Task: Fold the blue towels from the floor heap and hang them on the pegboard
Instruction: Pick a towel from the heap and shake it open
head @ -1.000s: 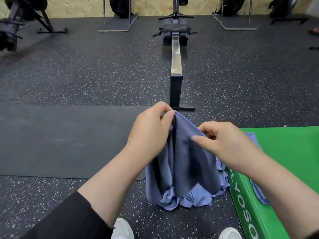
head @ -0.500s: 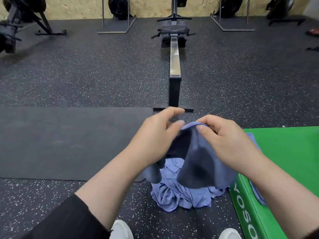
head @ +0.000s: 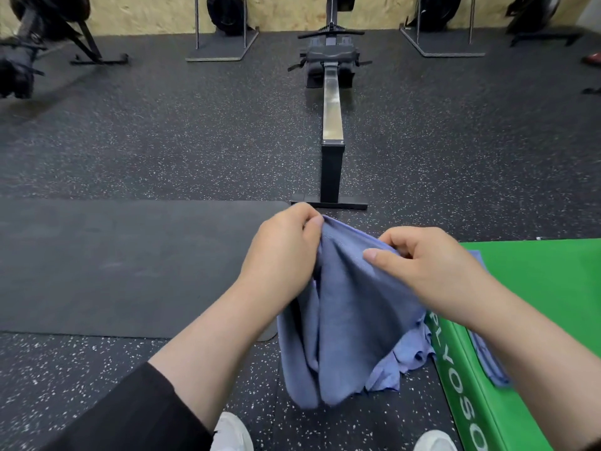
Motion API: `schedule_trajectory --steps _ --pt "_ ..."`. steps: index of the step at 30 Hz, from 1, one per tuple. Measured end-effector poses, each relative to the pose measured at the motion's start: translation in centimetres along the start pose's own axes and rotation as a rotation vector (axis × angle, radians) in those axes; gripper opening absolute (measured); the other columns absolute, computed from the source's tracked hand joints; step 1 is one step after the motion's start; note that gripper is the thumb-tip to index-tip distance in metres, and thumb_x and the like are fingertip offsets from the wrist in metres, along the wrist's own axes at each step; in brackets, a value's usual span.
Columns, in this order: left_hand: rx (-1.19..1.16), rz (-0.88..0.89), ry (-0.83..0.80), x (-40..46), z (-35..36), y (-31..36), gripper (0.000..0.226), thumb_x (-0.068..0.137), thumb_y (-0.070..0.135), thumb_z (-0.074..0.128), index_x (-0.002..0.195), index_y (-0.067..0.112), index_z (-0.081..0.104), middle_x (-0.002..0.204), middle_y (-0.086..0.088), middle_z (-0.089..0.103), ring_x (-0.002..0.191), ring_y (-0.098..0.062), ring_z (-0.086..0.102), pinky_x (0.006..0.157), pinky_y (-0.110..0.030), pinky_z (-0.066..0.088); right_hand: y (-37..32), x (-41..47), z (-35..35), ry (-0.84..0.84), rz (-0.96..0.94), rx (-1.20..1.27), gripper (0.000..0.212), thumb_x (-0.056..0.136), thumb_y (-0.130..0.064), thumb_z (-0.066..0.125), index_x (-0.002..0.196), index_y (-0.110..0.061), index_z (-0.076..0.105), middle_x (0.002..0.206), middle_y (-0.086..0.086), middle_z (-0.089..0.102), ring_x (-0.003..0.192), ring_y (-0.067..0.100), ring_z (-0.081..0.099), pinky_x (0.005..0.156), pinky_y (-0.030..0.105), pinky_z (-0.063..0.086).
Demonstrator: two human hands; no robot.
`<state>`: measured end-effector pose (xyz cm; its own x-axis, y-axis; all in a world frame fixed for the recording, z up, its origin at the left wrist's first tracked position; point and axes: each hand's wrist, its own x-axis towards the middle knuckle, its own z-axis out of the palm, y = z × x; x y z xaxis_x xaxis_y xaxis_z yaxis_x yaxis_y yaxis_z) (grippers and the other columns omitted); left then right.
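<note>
A blue towel [head: 344,320] hangs in front of me above the floor, held up by its top edge. My left hand [head: 283,255] pinches that edge at the upper left corner. My right hand [head: 422,271] pinches the same edge a short way to the right, thumb on the near side. Behind the hanging cloth, a lighter blue heap of towels [head: 406,359] lies on the speckled floor. Another blue towel [head: 487,359] lies on the green box, partly hidden by my right forearm. No pegboard is in view.
A green padded box [head: 536,288] stands at the right. A dark mat [head: 113,265] covers the floor to the left. A rowing machine [head: 331,131] runs straight ahead, with more gym machines along the far wall. My white shoes [head: 232,432] show at the bottom.
My hands were close together at the towel's top; they have moved apart along the edge, and the towel now hangs longer and lower.
</note>
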<state>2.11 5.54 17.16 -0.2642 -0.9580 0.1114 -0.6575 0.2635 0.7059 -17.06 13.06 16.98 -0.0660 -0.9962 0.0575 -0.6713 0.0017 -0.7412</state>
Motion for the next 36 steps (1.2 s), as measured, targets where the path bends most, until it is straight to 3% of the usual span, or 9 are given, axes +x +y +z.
schedule_trajectory --steps 6,9,13,15,18,21,24,31,36 --pt "-0.061 -0.074 0.069 0.7 -0.9 -0.5 0.027 0.103 0.027 0.051 0.077 0.026 0.055 0.068 0.011 0.059 0.067 -0.005 0.053 0.061 -0.028 0.031 -1.1 -0.4 -0.4 0.105 0.051 0.109 0.047 0.091 -0.035 0.069 0.058 -0.014 0.044 0.051 -0.012 0.030 0.050 0.006 0.026 0.048 0.023 0.022" --pt "-0.170 -0.092 0.084 0.7 -0.7 -0.6 0.011 0.097 0.032 0.063 0.089 0.025 0.067 0.069 0.004 0.066 0.063 -0.011 0.057 0.060 -0.022 0.042 -0.7 -0.2 -0.3 0.119 0.088 0.262 0.045 0.094 -0.037 0.067 0.067 -0.005 0.053 0.059 -0.004 0.038 0.056 0.011 0.031 0.055 0.031 0.025" --pt "-0.277 -0.136 0.089 0.9 -0.6 -0.9 0.016 0.092 0.026 0.066 0.107 0.024 0.073 0.085 -0.004 0.073 0.072 -0.023 0.065 0.075 -0.035 0.052 -0.2 0.0 0.0 0.086 0.118 0.312 0.034 0.096 -0.039 0.064 0.082 -0.009 0.070 0.067 -0.001 0.058 0.064 0.012 0.044 0.064 0.034 0.036" --pt "-0.277 -0.124 0.099 0.8 -0.5 -0.9 0.021 0.094 0.024 0.066 0.113 0.023 0.074 0.085 0.003 0.072 0.079 -0.017 0.066 0.076 -0.028 0.050 0.0 -0.1 0.2 0.047 0.149 0.321 0.031 0.099 -0.036 0.061 0.087 -0.010 0.073 0.071 0.001 0.065 0.066 0.010 0.049 0.067 0.034 0.042" --pt "-0.325 -0.096 0.112 0.4 -0.2 -0.3 0.023 0.097 0.025 0.065 0.118 0.028 0.072 0.073 0.010 0.063 0.066 -0.005 0.055 0.065 -0.018 0.041 -0.2 -0.2 0.5 -0.050 0.186 0.402 0.034 0.102 -0.032 0.055 0.092 -0.003 0.071 0.082 0.015 0.070 0.074 0.016 0.056 0.076 0.040 0.052" --pt "-0.395 -0.070 0.119 -0.1 0.1 0.4 0.024 0.097 0.025 0.065 0.120 0.028 0.071 0.084 0.007 0.073 0.077 0.000 0.063 0.076 -0.014 0.047 -0.9 -0.4 0.8 -0.097 0.248 0.587 0.030 0.105 -0.017 0.049 0.098 -0.002 0.074 0.100 0.022 0.075 0.085 0.027 0.068 0.082 0.037 0.059" --pt "-0.478 -0.045 0.080 -0.8 0.7 1.3 0.024 0.096 0.022 0.067 0.119 0.029 0.070 0.085 0.000 0.075 0.078 -0.003 0.065 0.081 -0.024 0.052 -1.4 -0.4 1.3 -0.087 0.288 0.683 0.029 0.105 -0.013 0.048 0.102 -0.004 0.075 0.105 0.024 0.073 0.086 0.022 0.067 0.076 0.032 0.057" --pt "-0.575 -0.077 -0.079 -1.4 1.6 1.9 0.042 0.093 0.009 0.069 0.133 0.022 0.065 0.095 0.011 0.078 0.093 -0.003 0.072 0.089 -0.024 0.056 -1.7 -0.3 1.8 -0.062 0.320 0.939 0.036 0.104 0.000 0.036 0.102 -0.008 0.072 0.091 0.007 0.078 0.076 0.011 0.074 0.063 0.019 0.057" --pt "-0.708 -0.183 -0.042 -1.7 1.6 2.1 0.020 0.089 0.008 0.073 0.106 0.018 0.075 0.092 0.003 0.079 0.088 -0.009 0.074 0.090 -0.036 0.059 -2.0 -0.3 1.7 -0.059 0.307 0.941 0.036 0.105 -0.003 0.038 0.107 -0.009 0.074 0.102 0.013 0.077 0.091 0.016 0.073 0.073 0.020 0.058"
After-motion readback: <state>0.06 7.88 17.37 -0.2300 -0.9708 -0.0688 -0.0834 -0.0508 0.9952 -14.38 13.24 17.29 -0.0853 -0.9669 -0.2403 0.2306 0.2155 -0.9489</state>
